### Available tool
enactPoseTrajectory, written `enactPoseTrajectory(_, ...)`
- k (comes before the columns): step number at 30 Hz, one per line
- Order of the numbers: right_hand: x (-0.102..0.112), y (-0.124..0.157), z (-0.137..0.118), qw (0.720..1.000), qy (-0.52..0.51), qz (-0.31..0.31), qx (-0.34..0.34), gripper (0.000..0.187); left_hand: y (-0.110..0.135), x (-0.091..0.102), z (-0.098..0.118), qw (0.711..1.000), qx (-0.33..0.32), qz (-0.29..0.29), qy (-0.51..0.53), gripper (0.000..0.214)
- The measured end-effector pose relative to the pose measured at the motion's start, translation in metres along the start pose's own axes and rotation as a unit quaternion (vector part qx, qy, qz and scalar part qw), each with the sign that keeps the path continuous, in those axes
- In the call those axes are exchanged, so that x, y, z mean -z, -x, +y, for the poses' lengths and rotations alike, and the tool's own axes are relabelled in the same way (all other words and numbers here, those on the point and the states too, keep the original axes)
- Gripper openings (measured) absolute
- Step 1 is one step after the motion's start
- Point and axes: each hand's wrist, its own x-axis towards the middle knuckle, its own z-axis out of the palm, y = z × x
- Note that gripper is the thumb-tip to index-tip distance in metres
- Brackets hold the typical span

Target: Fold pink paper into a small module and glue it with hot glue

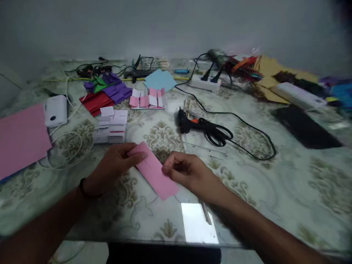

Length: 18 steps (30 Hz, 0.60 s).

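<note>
A pink strip of paper (157, 172) lies slantwise between my two hands, just over the patterned table cover. My left hand (117, 161) grips its upper left end, thumb on top and fingers underneath. At the strip's right edge, my right hand (189, 170) has thumb and fingertips pinched together on the paper. Beyond my left hand is a stack of folded white paper pieces (111, 126). Past the strip, a black glue gun (187, 123) and black-handled scissors (217, 132) lie close together, with a clear ruler (206, 150) nearer me.
Pink sheets (22, 135) and a white power bank (56, 110) with a looped cable are at left. Folded red paper (96, 103), purple paper (118, 91) and blue paper (160, 79) lie behind. A power strip (205, 83) and a black flat piece (306, 126) are toward the right.
</note>
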Motion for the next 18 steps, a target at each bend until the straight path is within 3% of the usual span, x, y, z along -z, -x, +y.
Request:
enactPoseTrajectory(4, -0.006, 0.004, 0.001, 1.0, 0.018, -0.025, -0.008, 0.023, 0.003, -0.006, -0.005, 0.999, -0.001, -0.023, 0.036, 0.04)
enactPoseTrajectory(7, -0.007, 0.005, 0.003, 1.0, 0.016, -0.002, 0.012, 0.021, 0.004, -0.008, -0.006, 0.998, 0.0, -0.047, 0.038, 0.041)
enactPoseTrajectory(14, -0.004, 0.003, 0.005, 0.999, 0.038, 0.007, 0.016, 0.02, 0.003, -0.011, -0.006, 0.991, 0.004, -0.117, -0.057, 0.03)
enactPoseTrajectory(18, -0.006, 0.003, 0.01, 0.998, 0.042, -0.019, 0.032, 0.016, 0.004, -0.014, -0.006, 0.99, -0.048, -0.111, -0.078, 0.016)
